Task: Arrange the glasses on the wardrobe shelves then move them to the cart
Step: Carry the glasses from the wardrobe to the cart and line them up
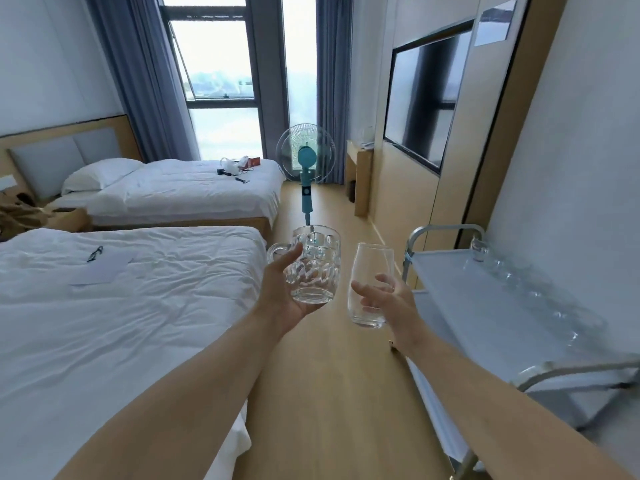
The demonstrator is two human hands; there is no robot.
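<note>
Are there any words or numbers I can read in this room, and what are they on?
None can be read.
Sign on the wall: too blurred to read.
Red box on the far bed: too small to read.
Paper on the near bed: no print shows.
Glass mug and tall glass: plain, no marks.

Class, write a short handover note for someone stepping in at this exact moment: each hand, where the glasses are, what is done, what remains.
Left hand grips a dimpled glass mug; right hand holds a tall smooth glass. Both are in the air over the floor, left of the cart.
Done: a row of glasses already stands along the wall side of the cart's top shelf.
Left: set these two on the cart. The wardrobe is out of view, so check it for more.
</note>
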